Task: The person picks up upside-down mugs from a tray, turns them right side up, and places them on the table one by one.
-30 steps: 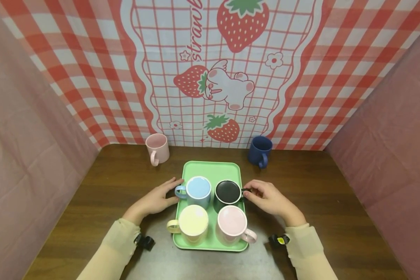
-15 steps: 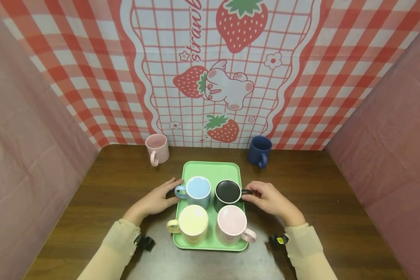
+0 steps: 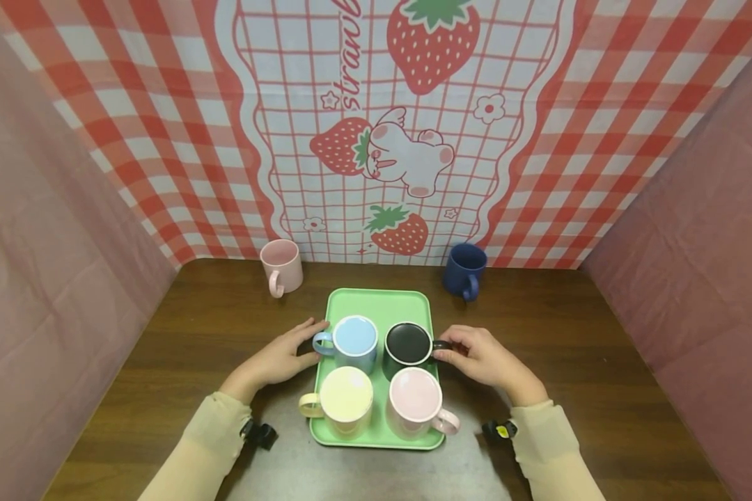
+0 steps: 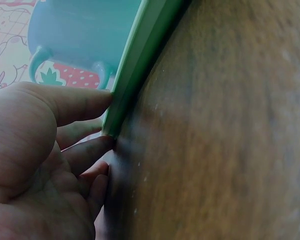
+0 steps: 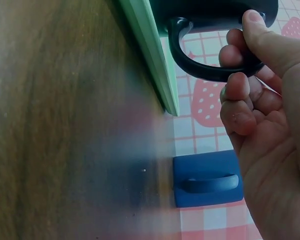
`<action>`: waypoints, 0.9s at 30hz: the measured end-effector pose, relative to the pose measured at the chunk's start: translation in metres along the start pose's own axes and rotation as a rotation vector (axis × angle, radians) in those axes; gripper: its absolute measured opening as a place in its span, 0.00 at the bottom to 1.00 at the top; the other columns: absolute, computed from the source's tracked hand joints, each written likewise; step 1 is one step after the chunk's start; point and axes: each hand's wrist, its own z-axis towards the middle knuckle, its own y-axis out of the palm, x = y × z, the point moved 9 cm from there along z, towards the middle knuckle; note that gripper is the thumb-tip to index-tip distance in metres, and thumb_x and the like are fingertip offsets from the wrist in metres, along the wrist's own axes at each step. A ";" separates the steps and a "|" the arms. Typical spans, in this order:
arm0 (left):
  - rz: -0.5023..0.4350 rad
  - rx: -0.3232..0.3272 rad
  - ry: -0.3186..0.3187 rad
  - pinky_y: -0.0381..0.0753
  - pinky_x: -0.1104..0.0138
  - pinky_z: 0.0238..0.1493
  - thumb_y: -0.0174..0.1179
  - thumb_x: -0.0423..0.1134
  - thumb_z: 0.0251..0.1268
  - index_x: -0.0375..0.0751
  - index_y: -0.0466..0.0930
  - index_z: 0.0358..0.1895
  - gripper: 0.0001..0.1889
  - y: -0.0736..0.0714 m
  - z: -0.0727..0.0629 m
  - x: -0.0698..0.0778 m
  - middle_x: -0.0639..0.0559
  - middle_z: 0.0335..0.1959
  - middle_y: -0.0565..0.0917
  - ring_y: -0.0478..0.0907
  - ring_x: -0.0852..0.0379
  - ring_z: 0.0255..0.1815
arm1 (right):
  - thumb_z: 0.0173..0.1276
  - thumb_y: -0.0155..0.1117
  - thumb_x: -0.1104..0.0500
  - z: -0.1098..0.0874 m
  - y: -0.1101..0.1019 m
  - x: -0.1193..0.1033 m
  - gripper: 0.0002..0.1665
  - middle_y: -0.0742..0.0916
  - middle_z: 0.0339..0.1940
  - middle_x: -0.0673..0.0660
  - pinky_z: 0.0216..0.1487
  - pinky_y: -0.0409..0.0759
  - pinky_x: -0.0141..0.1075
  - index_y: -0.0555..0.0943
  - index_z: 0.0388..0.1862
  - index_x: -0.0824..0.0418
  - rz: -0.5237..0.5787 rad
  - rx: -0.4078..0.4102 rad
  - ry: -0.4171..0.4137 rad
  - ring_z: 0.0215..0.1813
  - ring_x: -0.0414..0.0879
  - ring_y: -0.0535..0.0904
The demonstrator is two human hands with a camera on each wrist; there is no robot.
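A green tray (image 3: pixel 376 303) carries four upright mugs: a light blue mug (image 3: pixel 355 337) and a black mug (image 3: pixel 409 344) farther back, a yellow mug (image 3: pixel 347 395) and a pink mug (image 3: pixel 416 396) nearer. My left hand (image 3: pixel 282 356) rests at the tray's left edge beside the blue mug's handle, its thumb and fingertips touching the rim in the left wrist view. At the right edge, my right hand (image 3: pixel 484 356) holds the black mug's handle (image 5: pixel 205 72), with fingers curled through and around it and the thumb near the mug's wall.
At the back of the wooden table (image 3: pixel 225 313) stand another pink mug (image 3: pixel 282 266), on the left, and a dark blue mug (image 3: pixel 466 270), on the right. A strawberry-printed checked cloth (image 3: pixel 507 42) hangs behind them, with pink cloths on both sides.
My right thumb and fingers have shifted slightly on the black mug's handle, so more of the handle shows. The left hand, tray and mugs have stayed in place.
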 end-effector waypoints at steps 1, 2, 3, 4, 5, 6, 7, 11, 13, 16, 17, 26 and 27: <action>0.003 -0.006 -0.014 0.59 0.28 0.78 0.67 0.50 0.80 0.57 0.66 0.86 0.36 -0.002 -0.002 0.007 0.34 0.88 0.57 0.54 0.32 0.88 | 0.68 0.81 0.64 0.000 0.000 -0.001 0.09 0.85 0.34 0.41 0.34 0.80 0.33 0.89 0.42 0.55 -0.006 0.003 -0.003 0.34 0.35 0.77; 0.007 -0.013 -0.024 0.59 0.29 0.78 0.66 0.48 0.80 0.54 0.66 0.86 0.36 -0.003 -0.004 0.014 0.33 0.88 0.57 0.55 0.31 0.87 | 0.68 0.81 0.64 0.000 0.000 -0.001 0.09 0.85 0.34 0.41 0.35 0.81 0.33 0.89 0.42 0.54 -0.016 0.006 -0.006 0.34 0.35 0.77; 0.014 -0.018 -0.029 0.59 0.28 0.78 0.66 0.47 0.81 0.51 0.66 0.86 0.36 -0.005 -0.006 0.022 0.32 0.88 0.57 0.55 0.30 0.87 | 0.68 0.81 0.64 0.001 0.000 -0.002 0.10 0.86 0.34 0.41 0.36 0.81 0.33 0.89 0.42 0.54 -0.022 0.009 -0.011 0.35 0.35 0.78; 0.014 -0.025 -0.037 0.59 0.28 0.78 0.66 0.45 0.81 0.49 0.66 0.86 0.36 -0.006 -0.008 0.027 0.31 0.87 0.56 0.55 0.29 0.87 | 0.68 0.81 0.65 0.001 -0.001 -0.003 0.10 0.86 0.35 0.41 0.37 0.82 0.33 0.89 0.43 0.54 -0.029 0.013 -0.019 0.35 0.35 0.78; 0.022 -0.019 -0.035 0.60 0.29 0.78 0.65 0.45 0.81 0.49 0.66 0.86 0.35 -0.006 -0.007 0.026 0.31 0.87 0.57 0.55 0.30 0.87 | 0.67 0.81 0.65 0.001 -0.001 -0.004 0.10 0.87 0.35 0.42 0.37 0.83 0.34 0.89 0.43 0.54 -0.036 0.018 -0.028 0.36 0.35 0.79; 0.026 -0.021 -0.035 0.61 0.28 0.77 0.65 0.44 0.81 0.47 0.66 0.86 0.35 -0.007 -0.009 0.031 0.29 0.87 0.57 0.56 0.28 0.86 | 0.67 0.82 0.65 0.001 -0.001 -0.005 0.10 0.87 0.36 0.42 0.38 0.83 0.34 0.89 0.43 0.54 -0.041 0.024 -0.038 0.36 0.35 0.79; 0.024 -0.019 -0.014 0.61 0.27 0.76 0.65 0.45 0.81 0.46 0.67 0.85 0.35 -0.007 -0.009 0.033 0.27 0.86 0.58 0.56 0.26 0.85 | 0.67 0.82 0.65 0.001 -0.002 -0.006 0.10 0.87 0.36 0.42 0.38 0.84 0.35 0.89 0.43 0.55 -0.046 0.028 -0.046 0.37 0.35 0.80; 0.041 0.001 0.039 0.64 0.26 0.73 0.65 0.50 0.82 0.51 0.68 0.85 0.34 -0.006 -0.008 0.029 0.27 0.85 0.60 0.59 0.25 0.84 | 0.66 0.81 0.67 0.002 -0.003 -0.009 0.11 0.88 0.37 0.44 0.38 0.84 0.35 0.89 0.43 0.56 -0.057 0.043 -0.069 0.37 0.35 0.80; 0.045 0.000 0.044 0.65 0.26 0.73 0.64 0.51 0.82 0.51 0.67 0.85 0.34 -0.006 -0.008 0.028 0.27 0.85 0.60 0.59 0.25 0.84 | 0.66 0.81 0.67 0.002 -0.003 -0.010 0.11 0.88 0.37 0.44 0.38 0.84 0.35 0.88 0.43 0.56 -0.056 0.046 -0.077 0.36 0.35 0.79; 0.049 -0.001 0.034 0.64 0.27 0.74 0.64 0.49 0.82 0.50 0.67 0.85 0.34 -0.006 -0.008 0.029 0.27 0.85 0.59 0.58 0.25 0.84 | 0.66 0.81 0.68 0.002 -0.004 -0.011 0.12 0.88 0.37 0.45 0.38 0.84 0.35 0.88 0.44 0.57 -0.057 0.054 -0.090 0.37 0.36 0.80; 0.042 -0.005 0.024 0.63 0.27 0.75 0.64 0.48 0.82 0.49 0.67 0.86 0.34 -0.007 -0.008 0.032 0.26 0.85 0.59 0.57 0.25 0.85 | 0.66 0.81 0.68 0.002 -0.003 -0.011 0.12 0.88 0.37 0.45 0.38 0.84 0.35 0.88 0.44 0.57 -0.058 0.056 -0.093 0.37 0.36 0.80; 0.036 0.002 0.019 0.62 0.26 0.74 0.65 0.49 0.81 0.50 0.68 0.85 0.34 -0.006 -0.009 0.030 0.28 0.86 0.59 0.58 0.26 0.85 | 0.67 0.80 0.68 0.002 -0.002 -0.009 0.11 0.88 0.38 0.45 0.40 0.84 0.33 0.88 0.44 0.57 -0.063 0.076 -0.102 0.37 0.36 0.81; 0.037 0.009 0.024 0.62 0.26 0.75 0.65 0.51 0.81 0.52 0.68 0.85 0.34 -0.006 -0.008 0.027 0.29 0.86 0.60 0.58 0.26 0.85 | 0.67 0.80 0.67 0.002 -0.003 -0.009 0.11 0.88 0.38 0.45 0.40 0.84 0.31 0.88 0.44 0.57 -0.065 0.080 -0.102 0.37 0.36 0.80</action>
